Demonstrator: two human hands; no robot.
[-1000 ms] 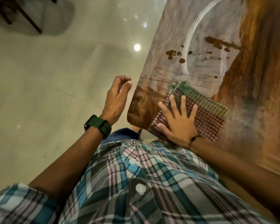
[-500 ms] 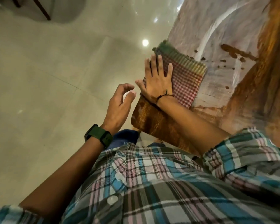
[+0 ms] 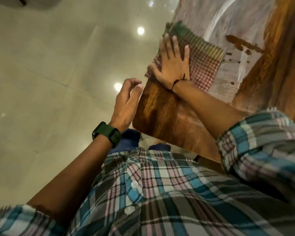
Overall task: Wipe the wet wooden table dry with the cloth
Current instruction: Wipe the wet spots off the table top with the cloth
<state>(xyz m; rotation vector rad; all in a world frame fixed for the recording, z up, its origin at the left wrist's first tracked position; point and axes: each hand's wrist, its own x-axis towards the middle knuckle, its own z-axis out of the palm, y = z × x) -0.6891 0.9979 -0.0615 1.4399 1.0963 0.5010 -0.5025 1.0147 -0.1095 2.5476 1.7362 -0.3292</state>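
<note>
Checked cloth (image 3: 201, 65) lies under the flat, spread right grip (image 3: 173, 65) on the wooden tabletop (image 3: 162, 113); left grip (image 3: 126, 103) hangs loose beside its edge.

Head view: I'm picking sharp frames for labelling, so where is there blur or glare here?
Head view: motion blur smears the cloth's far green edge and the right hand's fingertips; lamp reflections glare off the glossy floor; wide-angle distortion tilts the table.
</note>
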